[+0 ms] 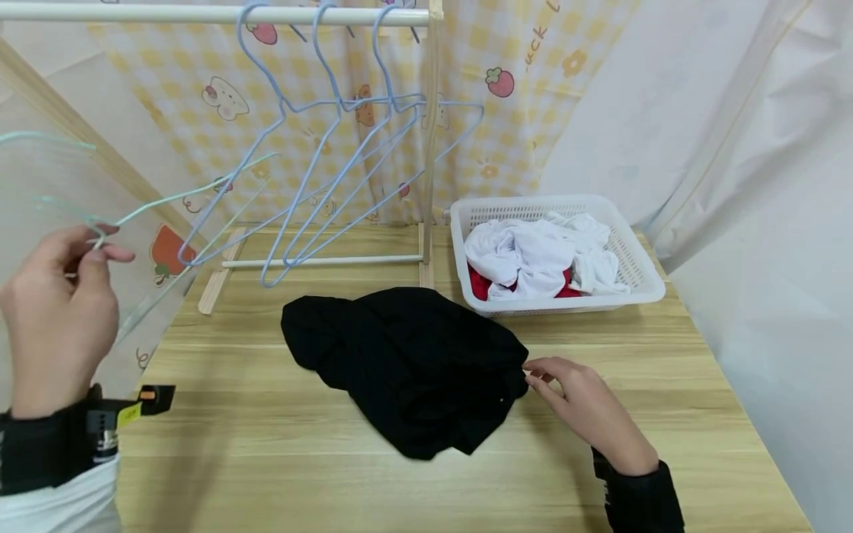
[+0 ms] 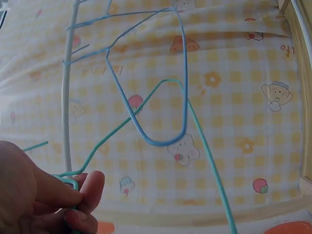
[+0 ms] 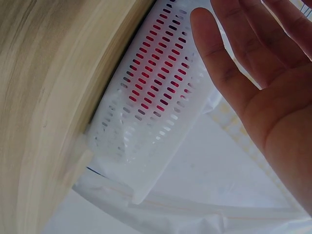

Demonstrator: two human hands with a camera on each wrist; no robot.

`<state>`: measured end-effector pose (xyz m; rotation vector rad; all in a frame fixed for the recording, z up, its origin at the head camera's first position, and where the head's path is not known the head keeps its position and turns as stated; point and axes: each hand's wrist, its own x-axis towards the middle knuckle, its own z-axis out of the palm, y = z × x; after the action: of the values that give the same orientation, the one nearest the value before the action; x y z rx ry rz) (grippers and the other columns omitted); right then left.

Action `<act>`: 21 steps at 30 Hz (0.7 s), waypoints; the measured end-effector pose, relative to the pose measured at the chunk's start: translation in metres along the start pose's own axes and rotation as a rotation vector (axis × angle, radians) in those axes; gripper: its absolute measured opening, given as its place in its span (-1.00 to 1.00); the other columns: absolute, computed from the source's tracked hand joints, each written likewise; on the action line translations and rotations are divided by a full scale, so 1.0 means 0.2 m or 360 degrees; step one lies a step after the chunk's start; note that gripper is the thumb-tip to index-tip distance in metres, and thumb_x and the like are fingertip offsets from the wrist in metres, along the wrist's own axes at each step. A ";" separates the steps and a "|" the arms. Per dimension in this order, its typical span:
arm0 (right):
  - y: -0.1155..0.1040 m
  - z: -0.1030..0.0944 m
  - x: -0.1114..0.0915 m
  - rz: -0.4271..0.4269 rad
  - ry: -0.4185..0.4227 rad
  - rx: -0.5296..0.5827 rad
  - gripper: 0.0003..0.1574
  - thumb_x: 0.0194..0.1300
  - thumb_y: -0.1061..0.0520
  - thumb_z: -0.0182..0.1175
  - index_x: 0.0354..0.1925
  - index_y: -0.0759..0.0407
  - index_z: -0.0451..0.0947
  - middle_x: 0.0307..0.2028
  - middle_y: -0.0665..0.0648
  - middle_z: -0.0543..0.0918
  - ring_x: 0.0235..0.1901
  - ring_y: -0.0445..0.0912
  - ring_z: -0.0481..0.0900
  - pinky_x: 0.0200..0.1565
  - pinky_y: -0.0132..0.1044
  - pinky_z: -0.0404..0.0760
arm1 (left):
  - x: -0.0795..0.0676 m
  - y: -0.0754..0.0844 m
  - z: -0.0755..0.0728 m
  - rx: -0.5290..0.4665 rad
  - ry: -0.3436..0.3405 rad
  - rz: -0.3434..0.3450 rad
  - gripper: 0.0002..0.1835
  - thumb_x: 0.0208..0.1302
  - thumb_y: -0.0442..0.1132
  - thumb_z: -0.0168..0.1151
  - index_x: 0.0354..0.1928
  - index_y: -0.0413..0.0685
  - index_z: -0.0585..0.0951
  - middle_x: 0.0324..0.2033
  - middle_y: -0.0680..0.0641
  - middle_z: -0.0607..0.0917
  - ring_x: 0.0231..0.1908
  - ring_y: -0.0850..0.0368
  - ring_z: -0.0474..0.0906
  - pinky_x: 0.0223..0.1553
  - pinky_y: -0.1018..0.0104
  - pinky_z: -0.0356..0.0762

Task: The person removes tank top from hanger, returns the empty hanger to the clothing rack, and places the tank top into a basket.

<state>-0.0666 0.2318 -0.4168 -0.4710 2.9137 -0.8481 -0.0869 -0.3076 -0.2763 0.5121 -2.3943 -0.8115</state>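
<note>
At the left of the head view my left hand (image 1: pixel 63 311) is raised and pinches a mint-green wire clothes hanger (image 2: pixel 210 155) near its hook, between thumb and fingers. The hanger's long arm reaches right, crossing a blue hanger in the left wrist view. A black garment (image 1: pixel 406 363) lies crumpled on the wooden table. My right hand (image 1: pixel 593 411) is at its right edge, with the fingertips right at the cloth. In the right wrist view the thumb and fingers look extended and apart; the cloth is out of that view.
Three blue hangers (image 1: pixel 320 159) hang from the white rail (image 1: pixel 133 12) of a wooden rack at the back left. Behind the garment, at the right, a white perforated basket (image 1: pixel 640 274) holds white and red cloth. A patterned curtain (image 1: pixel 486 141) hangs behind.
</note>
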 end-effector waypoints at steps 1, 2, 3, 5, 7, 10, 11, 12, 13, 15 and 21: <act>0.00 0.00 0.00 -0.0001 0.0000 0.0001 -0.75 0.56 0.13 0.31 0.12 0.11 0.77 0.05 0.03 0.83 -0.15 -0.23 0.74 -0.09 -0.08 0.78 | 0.03 0.02 0.00 0.0016 -0.0016 0.0055 -0.53 0.71 -0.24 -0.18 0.42 -0.13 0.60 -0.32 0.74 0.35 -0.29 0.54 0.26 -0.27 0.56 0.18; 0.00 0.00 0.00 -0.0002 -0.0001 -0.0001 -0.75 0.56 0.13 0.31 0.12 0.11 0.77 0.05 0.03 0.83 -0.16 -0.24 0.74 -0.09 -0.08 0.78 | 0.05 0.04 0.01 0.0028 -0.0029 0.0106 -0.53 0.70 -0.27 -0.19 0.40 -0.15 0.60 -0.34 0.74 0.34 -0.29 0.57 0.26 -0.26 0.57 0.18; 0.00 0.01 0.00 -0.0004 -0.0002 -0.0001 -0.75 0.56 0.13 0.31 0.12 0.11 0.77 0.05 0.03 0.83 -0.16 -0.24 0.74 -0.09 -0.09 0.78 | 0.08 0.07 0.01 0.0030 -0.0043 0.0150 -0.52 0.68 -0.30 -0.19 0.40 -0.17 0.61 -0.35 0.73 0.34 -0.29 0.61 0.27 -0.25 0.59 0.19; -0.01 0.01 -0.01 -0.0009 -0.0003 -0.0003 -0.75 0.56 0.11 0.32 0.12 0.10 0.77 0.05 0.03 0.83 -0.16 -0.25 0.73 -0.09 -0.11 0.78 | 0.12 0.13 0.02 0.0048 -0.0095 0.0193 -0.51 0.67 -0.32 -0.22 0.40 -0.21 0.59 -0.31 0.67 0.38 -0.30 0.63 0.26 -0.28 0.60 0.19; -0.01 0.02 -0.01 -0.0013 -0.0002 -0.0003 -0.75 0.56 0.10 0.32 0.11 0.09 0.78 0.06 0.03 0.83 -0.15 -0.25 0.74 -0.09 -0.12 0.78 | 0.17 0.18 0.03 0.0044 -0.0128 0.0247 -0.51 0.66 -0.34 -0.22 0.40 -0.25 0.58 -0.32 0.64 0.39 -0.30 0.69 0.26 -0.25 0.60 0.19; -0.02 0.02 -0.01 -0.0009 0.0000 -0.0004 -0.76 0.57 0.10 0.31 0.10 0.08 0.78 0.07 0.04 0.82 -0.13 -0.24 0.74 -0.09 -0.13 0.77 | 0.23 0.26 0.06 -0.0004 -0.0129 0.0370 -0.53 0.64 -0.38 -0.20 0.36 -0.28 0.59 -0.32 0.59 0.42 -0.35 0.74 0.26 -0.25 0.62 0.19; -0.03 0.01 -0.01 -0.0007 0.0001 -0.0004 -0.76 0.57 0.10 0.31 0.10 0.08 0.78 0.07 0.04 0.82 -0.13 -0.24 0.74 -0.09 -0.14 0.77 | 0.24 0.29 0.07 -0.0019 -0.0119 0.0416 -0.53 0.62 -0.40 -0.19 0.35 -0.29 0.60 -0.31 0.55 0.46 -0.37 0.75 0.26 -0.26 0.61 0.18; -0.03 0.01 -0.01 -0.0005 0.0001 -0.0006 -0.76 0.57 0.10 0.31 0.10 0.08 0.78 0.07 0.04 0.82 -0.13 -0.23 0.74 -0.09 -0.14 0.77 | 0.26 0.32 0.07 -0.0039 -0.0115 0.0451 -0.53 0.62 -0.41 -0.19 0.35 -0.28 0.60 -0.35 0.57 0.43 -0.39 0.74 0.26 -0.27 0.61 0.17; -0.03 0.01 -0.01 -0.0003 0.0001 -0.0008 -0.76 0.57 0.10 0.31 0.10 0.08 0.78 0.07 0.04 0.82 -0.13 -0.24 0.74 -0.09 -0.15 0.77 | 0.28 0.35 0.08 -0.0062 -0.0105 0.0485 -0.53 0.61 -0.42 -0.19 0.35 -0.28 0.60 -0.35 0.55 0.43 -0.40 0.74 0.26 -0.26 0.61 0.17; -0.04 0.01 -0.01 0.0001 -0.0001 -0.0012 -0.76 0.57 0.10 0.31 0.10 0.08 0.78 0.08 0.04 0.82 -0.13 -0.24 0.74 -0.10 -0.16 0.76 | 0.32 0.41 0.10 -0.0082 -0.0103 0.0527 -0.52 0.60 -0.42 -0.19 0.35 -0.26 0.60 -0.36 0.58 0.41 -0.41 0.73 0.26 -0.27 0.62 0.18; -0.05 0.02 -0.01 -0.0002 -0.0008 -0.0003 -0.76 0.57 0.11 0.31 0.10 0.09 0.78 0.08 0.05 0.82 -0.10 -0.21 0.75 -0.06 -0.08 0.78 | 0.43 0.55 0.10 -0.0091 -0.0214 0.0488 -0.52 0.64 -0.36 -0.18 0.44 -0.17 0.55 -0.39 0.64 0.38 -0.41 0.62 0.30 -0.31 0.60 0.23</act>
<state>-0.0608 0.2236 -0.4144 -0.4742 2.9099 -0.8434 -0.1847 -0.2618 -0.1854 0.0644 -2.4801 -0.7937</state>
